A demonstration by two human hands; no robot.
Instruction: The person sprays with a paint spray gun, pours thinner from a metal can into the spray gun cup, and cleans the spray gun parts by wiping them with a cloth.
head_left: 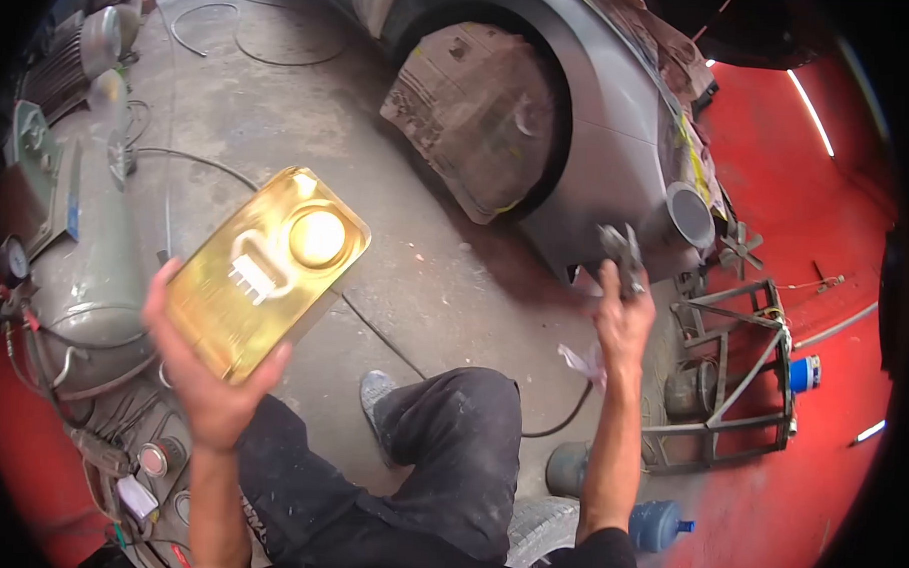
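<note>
My left hand [211,381] grips a shiny gold rectangular tin can [218,321] by its lower end, thumb on one side and fingers on the other. The can's top, with a bright round cap and a pale carrying handle, faces me. On the right, my right hand [622,315] is closed around a worn grey metal tool [624,260]. Two prongs stick up at its end, but its exact kind is unclear. Just beyond that tool is the grey car fender [620,140]; I cannot tell whether they touch.
Newspaper masking [480,115] covers the wheel arch. A green air compressor tank [101,232] stands at left, near a small paint can [158,457]. A black hose [378,331] crosses the concrete floor. At right are a metal frame [720,423] and a blue water bottle [656,526].
</note>
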